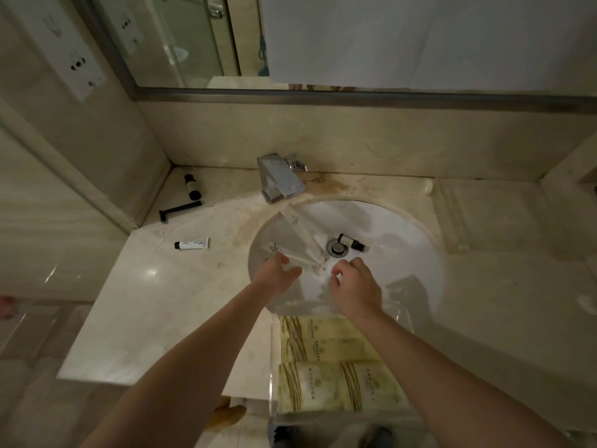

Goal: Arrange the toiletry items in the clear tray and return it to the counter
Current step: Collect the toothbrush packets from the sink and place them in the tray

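- Clear plastic forms the tray (274, 367) at bottom centre, perched on the counter (135, 302) edge; yellowish packets (326, 360) are laid inside.
- Both hands are reached into the white sink (403, 253) at centre.
- Left hand (274, 276): fingers loosely spread beside long white packets (300, 234), nothing gripped.
- Right hand (355, 286): fingers curled downward; whether anything is pinched cannot be told.
- A small dark bottle (350, 242) is seen beside the drain (336, 248).
- A bottle (192, 187), razor (179, 211) and tube (192, 244) are left on the counter, centre left.

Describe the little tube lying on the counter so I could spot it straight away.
Start at the white sink basin and look to its left across the marble counter. The small tube lies flat there, alone, nearer than the black razor. It is white with a black cap, while the bottle in the corner is dark.
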### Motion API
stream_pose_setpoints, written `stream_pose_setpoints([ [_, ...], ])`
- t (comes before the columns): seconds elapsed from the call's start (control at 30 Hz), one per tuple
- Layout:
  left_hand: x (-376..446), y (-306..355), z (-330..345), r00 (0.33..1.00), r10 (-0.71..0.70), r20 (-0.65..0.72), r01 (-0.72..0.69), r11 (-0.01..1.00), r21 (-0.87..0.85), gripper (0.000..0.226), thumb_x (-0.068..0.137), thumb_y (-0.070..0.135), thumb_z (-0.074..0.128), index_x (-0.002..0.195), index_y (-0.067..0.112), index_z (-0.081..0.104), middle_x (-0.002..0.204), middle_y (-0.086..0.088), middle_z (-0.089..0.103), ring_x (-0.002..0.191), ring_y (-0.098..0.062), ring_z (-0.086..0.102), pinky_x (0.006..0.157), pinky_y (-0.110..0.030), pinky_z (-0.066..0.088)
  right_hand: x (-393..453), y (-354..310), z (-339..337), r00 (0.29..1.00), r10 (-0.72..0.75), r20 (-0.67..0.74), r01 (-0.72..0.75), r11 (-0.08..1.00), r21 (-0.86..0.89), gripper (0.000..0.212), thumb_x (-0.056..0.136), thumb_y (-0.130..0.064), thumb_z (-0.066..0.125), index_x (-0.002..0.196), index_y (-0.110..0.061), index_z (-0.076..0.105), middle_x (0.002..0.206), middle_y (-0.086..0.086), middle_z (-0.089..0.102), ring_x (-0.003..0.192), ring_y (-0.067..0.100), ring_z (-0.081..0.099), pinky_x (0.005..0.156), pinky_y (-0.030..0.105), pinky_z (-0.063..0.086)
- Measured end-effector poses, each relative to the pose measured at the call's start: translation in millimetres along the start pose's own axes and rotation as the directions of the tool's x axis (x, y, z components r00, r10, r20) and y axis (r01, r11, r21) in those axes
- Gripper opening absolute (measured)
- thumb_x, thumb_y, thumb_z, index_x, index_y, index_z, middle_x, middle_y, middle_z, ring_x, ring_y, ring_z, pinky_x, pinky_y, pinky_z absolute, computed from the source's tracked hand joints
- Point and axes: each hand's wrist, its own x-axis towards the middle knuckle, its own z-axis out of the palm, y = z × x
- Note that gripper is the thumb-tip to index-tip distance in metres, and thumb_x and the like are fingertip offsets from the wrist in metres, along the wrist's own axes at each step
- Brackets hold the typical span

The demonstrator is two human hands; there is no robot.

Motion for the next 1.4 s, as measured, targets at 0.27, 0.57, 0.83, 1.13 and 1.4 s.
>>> stream_pose_setpoints([
  [0.27,46.0,-3.3,6.9,0.984,-0.173,0.038,0.174,0.907,-0.384,0.054,0.094,0.043,0.052,0.138,0.014,0.043,0.139,-0.013,0.047,0.119,-0.030,0.052,0.090,-0.039,0.051,70.9,-14.4,33.7,0.985,-0.029,0.172,0.000,0.986,0.165,0.023,0.091,-0.021,0.055,0.113,-0.017,0.063,0.130,0.003,0.046,0.119,0.022,0.048,0.091,0.035,0.047],
  [0.57,81.7,-21.3,11.8,0.959,-0.205,0.196,0.284,0.710,-0.645,0.058,0.093,0.029,0.057,0.145,0.017,0.034,0.146,-0.009,0.041,0.108,-0.017,0.044,0.090,-0.037,0.044,146.0,-27.6,80.2,0.931,-0.036,0.364,-0.013,0.991,0.132,0.026,0.094,-0.025,0.050,0.110,-0.022,0.070,0.162,0.007,0.010,0.144,0.033,0.019,0.115,0.041,0.027],
  [0.83,95.2,-22.1,10.2,0.960,-0.232,0.156,0.271,0.635,-0.723,0.045,0.089,0.022,0.064,0.130,0.008,0.053,0.109,-0.007,0.058,0.092,-0.017,0.055,0.086,-0.036,0.048,162.7,-38.0,96.3,0.940,-0.003,0.340,-0.068,0.978,0.196,0.026,0.094,-0.022,0.051,0.105,-0.013,0.072,0.136,0.016,0.044,0.124,0.034,0.045,0.104,0.037,0.040],
  [1.13,84.3,-18.8,13.4,0.970,-0.226,-0.086,0.094,0.681,-0.726,0.027,0.079,-0.001,0.066,0.083,0.021,0.052,0.089,-0.001,0.058,0.083,-0.022,0.059,0.085,-0.045,0.055,132.7,-24.9,68.7,0.990,0.142,0.004,-0.135,0.932,0.337,0.021,0.087,-0.001,0.048,0.092,-0.016,0.061,0.113,0.008,0.051,0.095,0.028,0.058,0.085,0.033,0.045],
  [1.4,55.2,8.9,5.9,0.994,-0.085,-0.061,0.015,0.691,-0.723,0.036,0.082,-0.014,0.055,0.081,0.018,0.038,0.079,-0.003,0.048,0.062,-0.015,0.050,0.041,-0.016,0.047,106.6,-9.5,17.4,0.860,0.497,-0.115,-0.312,0.691,0.652,0.027,0.089,-0.001,0.052,0.096,-0.015,0.031,0.086,0.005,0.052,0.077,0.027,0.052,0.072,0.040,0.047],
])
